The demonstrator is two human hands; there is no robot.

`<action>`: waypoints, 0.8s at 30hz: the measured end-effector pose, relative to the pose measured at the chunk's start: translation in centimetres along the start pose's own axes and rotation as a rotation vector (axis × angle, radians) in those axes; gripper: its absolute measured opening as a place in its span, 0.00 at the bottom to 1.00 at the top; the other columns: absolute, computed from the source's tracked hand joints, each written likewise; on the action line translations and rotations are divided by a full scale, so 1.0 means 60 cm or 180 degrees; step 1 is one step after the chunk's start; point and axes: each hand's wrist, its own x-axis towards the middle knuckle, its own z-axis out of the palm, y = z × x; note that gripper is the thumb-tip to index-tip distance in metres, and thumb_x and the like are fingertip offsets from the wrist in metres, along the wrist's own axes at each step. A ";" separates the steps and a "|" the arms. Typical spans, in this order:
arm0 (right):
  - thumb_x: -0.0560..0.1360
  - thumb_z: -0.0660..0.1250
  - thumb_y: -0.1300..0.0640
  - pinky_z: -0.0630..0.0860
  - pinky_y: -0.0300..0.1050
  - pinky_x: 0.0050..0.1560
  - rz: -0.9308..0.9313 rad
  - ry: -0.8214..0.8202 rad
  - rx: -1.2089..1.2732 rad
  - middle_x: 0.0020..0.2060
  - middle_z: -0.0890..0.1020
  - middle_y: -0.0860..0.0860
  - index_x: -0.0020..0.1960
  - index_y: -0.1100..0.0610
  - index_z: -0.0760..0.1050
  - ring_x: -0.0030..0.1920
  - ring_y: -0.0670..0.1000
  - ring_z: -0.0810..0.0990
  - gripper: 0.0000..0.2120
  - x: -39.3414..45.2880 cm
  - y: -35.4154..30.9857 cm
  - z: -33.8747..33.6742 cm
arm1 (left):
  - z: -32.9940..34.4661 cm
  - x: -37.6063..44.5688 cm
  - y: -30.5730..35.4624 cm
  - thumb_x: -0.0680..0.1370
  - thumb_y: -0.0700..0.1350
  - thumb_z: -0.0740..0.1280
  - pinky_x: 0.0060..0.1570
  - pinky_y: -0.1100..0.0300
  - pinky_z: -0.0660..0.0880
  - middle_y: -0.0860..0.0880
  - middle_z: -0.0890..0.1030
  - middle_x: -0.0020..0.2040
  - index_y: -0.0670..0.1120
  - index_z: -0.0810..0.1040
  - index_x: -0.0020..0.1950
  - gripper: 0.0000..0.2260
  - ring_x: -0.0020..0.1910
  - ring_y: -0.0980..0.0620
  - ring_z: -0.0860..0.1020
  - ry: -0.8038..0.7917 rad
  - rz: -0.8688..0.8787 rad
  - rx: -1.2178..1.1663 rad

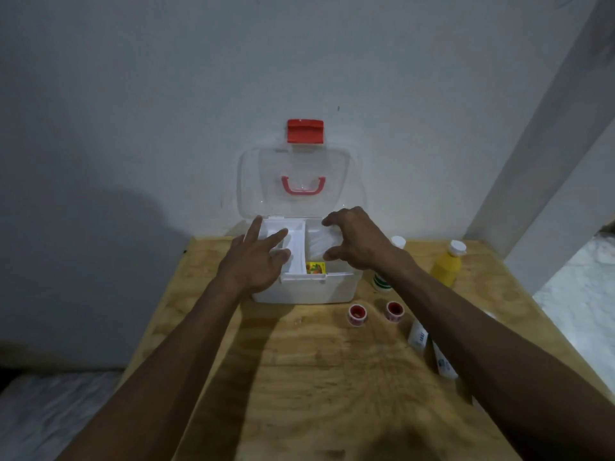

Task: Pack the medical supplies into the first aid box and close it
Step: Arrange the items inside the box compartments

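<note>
Box: white first aid box (pixel 306 292) open on wooden table (pixel 299 377), clear lid (pixel 294 181) upright.
Left hand (pixel 253 264): fingers spread, over left compartment.
Right hand (pixel 357 242): clamped on white packet (pixel 321 242).

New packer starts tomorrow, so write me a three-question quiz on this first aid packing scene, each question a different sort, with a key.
1. True or false: the clear lid of the first aid box is shut.
2. How many red tape rolls lie on the wooden table in front of the box?
3. Which item stands farthest right? A) yellow bottle B) white tube C) small yellow carton

Key:
1. False; it stands open against the wall.
2. Two: one and another.
3. A. The tubes lie nearer; the carton sits inside the box, between the left hand and right hand.
</note>
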 end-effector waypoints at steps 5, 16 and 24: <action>0.68 0.78 0.53 0.71 0.51 0.61 0.0204 -0.0105 0.0112 0.63 0.73 0.57 0.67 0.56 0.72 0.62 0.57 0.68 0.30 0.005 -0.006 0.011 | 0.007 0.005 -0.006 0.84 0.54 0.51 0.75 0.48 0.49 0.50 0.48 0.80 0.54 0.61 0.77 0.21 0.79 0.45 0.46 0.0087 -0.0042 -0.0193; 0.69 0.77 0.57 0.74 0.46 0.58 0.0286 -0.0339 0.0164 0.62 0.77 0.56 0.65 0.59 0.74 0.60 0.56 0.76 0.26 0.017 -0.013 0.015 | 0.020 0.019 -0.017 0.83 0.55 0.52 0.74 0.49 0.50 0.48 0.47 0.80 0.56 0.59 0.77 0.22 0.79 0.46 0.46 0.0153 -0.0067 -0.0300; 0.72 0.71 0.64 0.72 0.41 0.54 0.0773 -0.0450 0.0784 0.63 0.77 0.56 0.65 0.59 0.74 0.60 0.55 0.76 0.22 0.023 -0.026 0.032 | 0.024 0.020 -0.020 0.83 0.55 0.52 0.75 0.49 0.49 0.49 0.47 0.80 0.56 0.60 0.77 0.21 0.79 0.46 0.46 0.0195 -0.0046 -0.0244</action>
